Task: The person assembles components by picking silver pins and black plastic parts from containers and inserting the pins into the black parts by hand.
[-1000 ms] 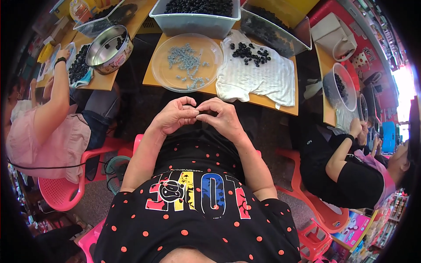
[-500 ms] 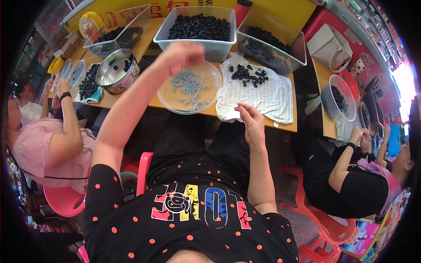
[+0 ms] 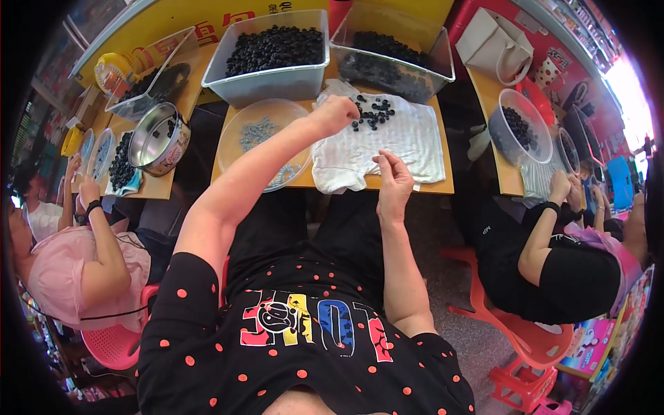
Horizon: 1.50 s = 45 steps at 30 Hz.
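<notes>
My left hand (image 3: 337, 114) reaches across to the left edge of a loose group of small round black pieces (image 3: 377, 119), its fingers drawn together. Whether a piece is between its fingertips I cannot make out. Those pieces lie on a folded white cloth (image 3: 408, 155) on the table. Over the cloth's near part, my right hand (image 3: 394, 183) is raised with thumb and fingertips pinched; anything in that pinch is too small to name. My left forearm passes over a round clear shallow tray (image 3: 230, 153) and hides part of it. Small pale blue-grey parts (image 3: 256, 133) lie scattered in the tray.
Behind these stand a white tub (image 3: 266, 81) heaped with black pieces and a clear bin (image 3: 391, 76) of more. A metal tin (image 3: 160, 142) and a clear bucket (image 3: 519, 128) sit on neighbouring tables. One person works at my left, others at my right.
My left hand has moved right and nearer, from in front of the white tub to the black pieces on the cloth. My right hand stays pinched over the cloth. The view has shifted slightly.
</notes>
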Available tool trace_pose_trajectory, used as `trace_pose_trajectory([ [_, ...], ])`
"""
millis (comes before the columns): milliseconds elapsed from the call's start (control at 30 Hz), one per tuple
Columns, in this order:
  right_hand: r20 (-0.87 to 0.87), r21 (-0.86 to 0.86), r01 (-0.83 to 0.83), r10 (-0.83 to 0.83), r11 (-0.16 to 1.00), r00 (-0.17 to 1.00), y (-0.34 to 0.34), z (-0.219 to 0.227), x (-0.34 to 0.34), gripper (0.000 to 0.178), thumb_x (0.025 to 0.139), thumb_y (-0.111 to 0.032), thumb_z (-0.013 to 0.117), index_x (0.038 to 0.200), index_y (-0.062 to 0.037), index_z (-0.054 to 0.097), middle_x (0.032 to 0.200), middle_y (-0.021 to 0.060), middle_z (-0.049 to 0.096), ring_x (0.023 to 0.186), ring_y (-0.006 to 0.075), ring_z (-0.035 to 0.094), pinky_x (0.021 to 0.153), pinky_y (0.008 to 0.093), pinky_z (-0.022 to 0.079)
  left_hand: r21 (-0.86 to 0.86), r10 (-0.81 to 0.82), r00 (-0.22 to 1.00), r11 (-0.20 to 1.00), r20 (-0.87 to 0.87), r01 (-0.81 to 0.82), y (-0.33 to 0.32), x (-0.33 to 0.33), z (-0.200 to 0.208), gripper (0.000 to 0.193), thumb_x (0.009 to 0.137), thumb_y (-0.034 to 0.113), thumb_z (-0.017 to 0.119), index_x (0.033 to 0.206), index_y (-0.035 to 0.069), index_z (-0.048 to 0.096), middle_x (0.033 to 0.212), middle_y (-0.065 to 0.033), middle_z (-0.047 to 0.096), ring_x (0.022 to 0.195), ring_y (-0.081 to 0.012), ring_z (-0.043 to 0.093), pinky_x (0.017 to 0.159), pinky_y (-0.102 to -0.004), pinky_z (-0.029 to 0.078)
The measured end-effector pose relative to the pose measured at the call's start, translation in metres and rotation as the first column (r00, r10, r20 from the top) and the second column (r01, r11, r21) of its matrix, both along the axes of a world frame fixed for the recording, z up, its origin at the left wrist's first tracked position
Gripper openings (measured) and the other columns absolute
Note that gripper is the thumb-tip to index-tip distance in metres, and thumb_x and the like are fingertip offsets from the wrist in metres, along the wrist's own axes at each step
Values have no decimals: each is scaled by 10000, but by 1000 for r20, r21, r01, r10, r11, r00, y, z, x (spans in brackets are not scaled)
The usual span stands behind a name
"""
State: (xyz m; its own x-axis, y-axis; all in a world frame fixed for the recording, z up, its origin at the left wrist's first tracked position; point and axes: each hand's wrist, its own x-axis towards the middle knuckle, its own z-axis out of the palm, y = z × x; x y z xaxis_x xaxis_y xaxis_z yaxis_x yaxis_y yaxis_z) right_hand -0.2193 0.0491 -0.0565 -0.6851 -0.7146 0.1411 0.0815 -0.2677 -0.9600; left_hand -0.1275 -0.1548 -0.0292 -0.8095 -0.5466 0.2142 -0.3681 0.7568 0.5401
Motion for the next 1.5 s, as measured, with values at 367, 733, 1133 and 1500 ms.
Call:
trace_pose_trajectory([
  [367, 18, 0, -12, 12, 1000, 1000, 2, 5, -3, 149, 899, -57, 578, 1006, 20, 645, 890, 66, 658, 833, 101, 584, 795, 227, 435, -223, -84, 990, 969, 115, 108, 6, -21, -20, 165, 726, 4, 605, 867, 42, 681, 935, -144, 584, 971, -315, 579, 842, -384, 475],
  [733, -67, 14, -12, 13, 1000, 998, 3, 3, 2, 150, 908, -70, 566, 1008, 8, 646, 893, 55, 671, 804, 80, 597, 719, 203, 453, 486, 144, 932, 873, -333, 39, 38, 16, 11, 171, 772, 20, 668, 938, -9, 643, 894, -139, 664, 786, -213, 667, 718, -287, 526],
  [1133, -131, 76, -98, 108, 992, 986, 1, 2, 11, 157, 903, -69, 574, 1014, 12, 649, 888, 43, 665, 784, 71, 569, 714, 200, 434, 854, 714, 633, -97, -298, 511, 150, 100, 14, 271, 883, 36, 582, 1142, -41, 552, 1108, -170, 616, 989, -185, 632, 832, -237, 547],
  [1500, -524, 235, -419, 477, 877, 705, 22, 41, 69, 157, 810, -2, 652, 965, -7, 670, 945, 49, 640, 872, 112, 575, 780, 223, 437, 799, 725, 682, -350, -100, 489, 196, 177, -36, 474, 952, 481, 421, 1053, 35, 548, 665, -8, 518, 600, -151, 509, 580, -261, 425],
])
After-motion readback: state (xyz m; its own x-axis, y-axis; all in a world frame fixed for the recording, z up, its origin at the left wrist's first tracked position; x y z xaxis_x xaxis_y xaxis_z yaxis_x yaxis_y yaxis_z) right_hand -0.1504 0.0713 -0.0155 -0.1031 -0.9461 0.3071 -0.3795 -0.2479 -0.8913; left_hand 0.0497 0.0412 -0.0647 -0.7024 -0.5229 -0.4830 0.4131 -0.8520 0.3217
